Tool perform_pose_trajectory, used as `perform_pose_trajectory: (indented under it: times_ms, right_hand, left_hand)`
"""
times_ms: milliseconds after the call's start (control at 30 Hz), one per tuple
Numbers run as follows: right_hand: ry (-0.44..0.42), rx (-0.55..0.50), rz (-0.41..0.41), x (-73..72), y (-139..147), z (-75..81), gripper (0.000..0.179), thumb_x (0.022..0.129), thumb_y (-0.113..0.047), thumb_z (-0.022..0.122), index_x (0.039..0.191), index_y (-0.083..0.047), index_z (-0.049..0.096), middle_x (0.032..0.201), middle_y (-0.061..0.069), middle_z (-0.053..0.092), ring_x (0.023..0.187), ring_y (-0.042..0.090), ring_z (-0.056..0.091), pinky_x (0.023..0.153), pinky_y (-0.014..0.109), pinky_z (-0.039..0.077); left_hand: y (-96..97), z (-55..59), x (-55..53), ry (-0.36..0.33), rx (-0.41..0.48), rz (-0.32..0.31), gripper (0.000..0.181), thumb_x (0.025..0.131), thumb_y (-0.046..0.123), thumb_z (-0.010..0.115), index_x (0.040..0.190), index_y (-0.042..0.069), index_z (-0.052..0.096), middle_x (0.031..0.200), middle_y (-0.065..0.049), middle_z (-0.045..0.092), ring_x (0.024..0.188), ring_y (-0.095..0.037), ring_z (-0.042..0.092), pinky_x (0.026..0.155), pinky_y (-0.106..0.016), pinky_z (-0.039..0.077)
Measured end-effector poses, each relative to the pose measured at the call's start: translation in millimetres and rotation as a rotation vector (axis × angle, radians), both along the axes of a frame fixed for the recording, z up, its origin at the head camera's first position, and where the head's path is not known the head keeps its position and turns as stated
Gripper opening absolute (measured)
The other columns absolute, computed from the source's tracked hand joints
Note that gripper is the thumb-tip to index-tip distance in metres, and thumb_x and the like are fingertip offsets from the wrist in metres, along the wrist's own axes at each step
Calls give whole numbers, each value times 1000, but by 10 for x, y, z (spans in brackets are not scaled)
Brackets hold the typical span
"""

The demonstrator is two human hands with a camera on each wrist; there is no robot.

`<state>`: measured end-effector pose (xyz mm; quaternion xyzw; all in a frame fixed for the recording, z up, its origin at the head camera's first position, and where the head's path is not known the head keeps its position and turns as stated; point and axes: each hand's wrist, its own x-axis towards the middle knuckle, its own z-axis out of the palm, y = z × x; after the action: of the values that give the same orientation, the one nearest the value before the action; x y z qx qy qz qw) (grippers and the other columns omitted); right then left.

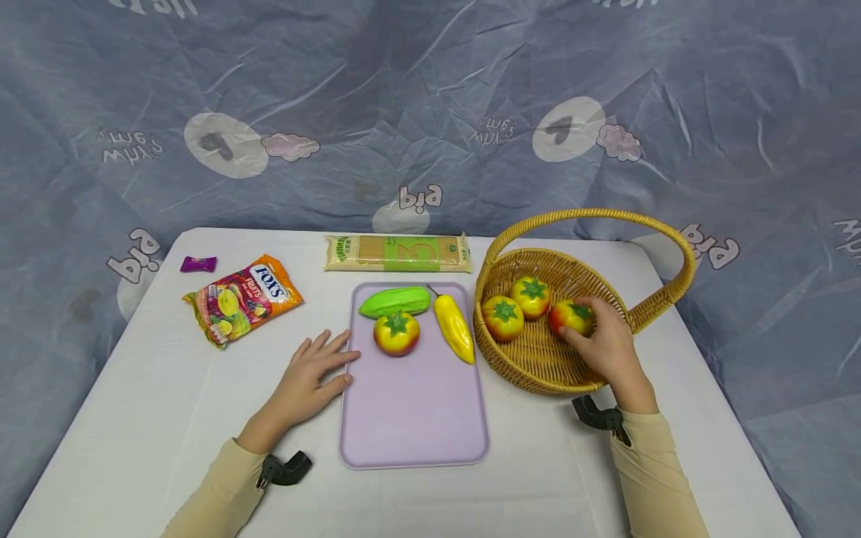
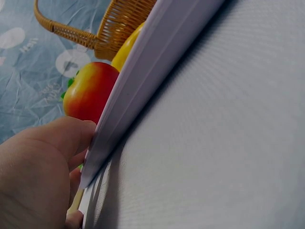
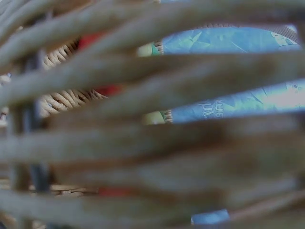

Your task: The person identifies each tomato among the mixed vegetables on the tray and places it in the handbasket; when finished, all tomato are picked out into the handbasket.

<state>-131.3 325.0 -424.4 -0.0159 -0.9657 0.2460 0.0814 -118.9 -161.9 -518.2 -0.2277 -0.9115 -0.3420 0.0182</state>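
Observation:
My right hand (image 1: pixel 610 345) reaches into a wicker basket (image 1: pixel 525 376) and holds a red-and-yellow tomato (image 1: pixel 563 315) with a green leafy top. Two similar tomatoes, one at the left (image 1: pixel 503 320) and one behind (image 1: pixel 530 296), lie in the basket. My left hand (image 1: pixel 304 382) lies with spread fingers at the left edge of a lilac tray (image 1: pixel 413 415), touching its rim. On that tray are another tomato (image 1: pixel 397 334), a green vegetable (image 1: pixel 395 302) and a yellow pepper (image 1: pixel 454 329). Basket weave blocks most of the right wrist view.
Behind the tray lies a long pack of noodles (image 1: pixel 398 253). To the left are an orange FOX'S candy bag (image 1: pixel 245 299) and a small purple wrapped candy (image 1: pixel 198 264). The basket's tall handle (image 1: pixel 585 214) arches over it. A grey-blue printed cloth (image 1: pixel 336 112) hangs behind the white table.

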Motion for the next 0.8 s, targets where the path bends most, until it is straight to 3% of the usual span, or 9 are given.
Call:
perform_pose_trajectory:
  times_ms: [300,567,800]
  right_hand:
    - [89,-22,52,50,-75,37,49,88,-10,76,130,5,55,133,32,56,122,50,52,98,68,43]
    - [254,-88,225,166,-470,204,44,82,-5,80,121,4,62,141,32,55,131,53,51,101,73,42]
    - [340,-142,384,212,-857,243,40,79,-4,82,116,0,67,139,24,61,126,45,60,101,64,49]
  left_hand:
    - [-8,5,7,8,9,-4,39,93,27,70,131,18,71,158,-11,48,150,-49,33,120,-73,15]
    - [-10,-5,1,8,7,2,39,93,27,69,131,19,71,158,-10,48,150,-48,33,120,-73,15]
    - [-5,-14,2,3,9,-2,39,93,27,69,131,19,70,159,-10,48,150,-48,33,120,-73,14]
